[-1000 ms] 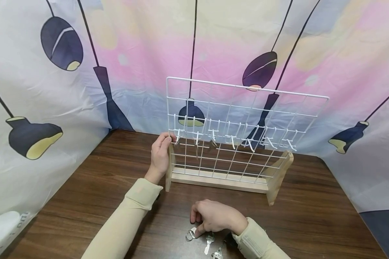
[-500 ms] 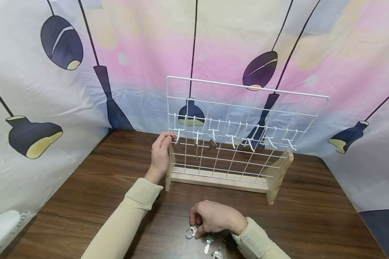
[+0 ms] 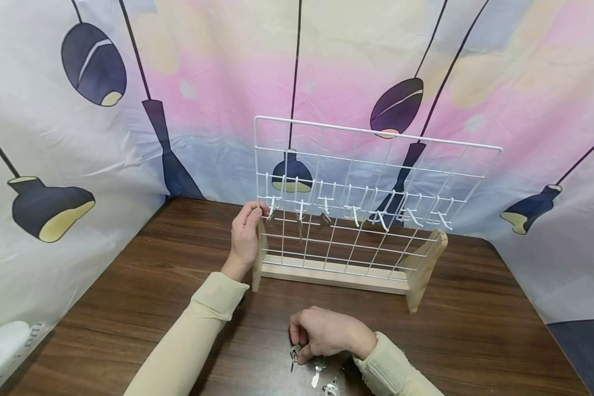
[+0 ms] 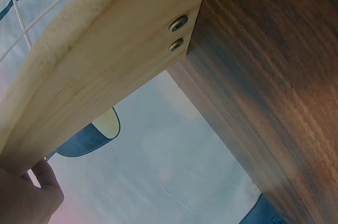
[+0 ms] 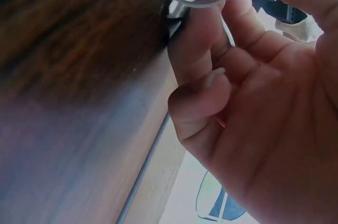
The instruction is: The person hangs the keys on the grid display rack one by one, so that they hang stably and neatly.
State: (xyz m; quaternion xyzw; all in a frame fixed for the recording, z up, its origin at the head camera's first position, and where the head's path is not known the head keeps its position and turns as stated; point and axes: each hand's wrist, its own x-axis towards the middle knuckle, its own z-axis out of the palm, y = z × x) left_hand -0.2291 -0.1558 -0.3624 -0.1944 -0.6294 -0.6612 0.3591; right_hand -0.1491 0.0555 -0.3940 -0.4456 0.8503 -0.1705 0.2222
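Observation:
A white wire grid rack (image 3: 336, 284) on a pale wooden stand rises from the table. My left hand (image 3: 245, 235) grips its upper left side, thumb toward me. In the left wrist view those fingertips reach round the edge of the wooden side panel (image 4: 100, 49). My right hand (image 3: 330, 332) is low over the table in front of the rack, pinching a key with a split ring (image 3: 293, 358) between thumb and fingers. The ring juts from the fingertips in the right wrist view. Just beside that hand lie a silver key (image 3: 317, 374) and another key (image 3: 331, 387) on the table.
White hooks (image 3: 355, 213) run in a row across the grid. Small metal keys (image 3: 300, 226) appear to hang from the leftmost ones. A white packet (image 3: 5, 352) lies at the table's left edge. A patterned cloth (image 3: 218, 82) stands behind.
The ring of the pinched key has turned from lying flat to hanging edge-on below the right fingertips. My left hand stays on the rack.

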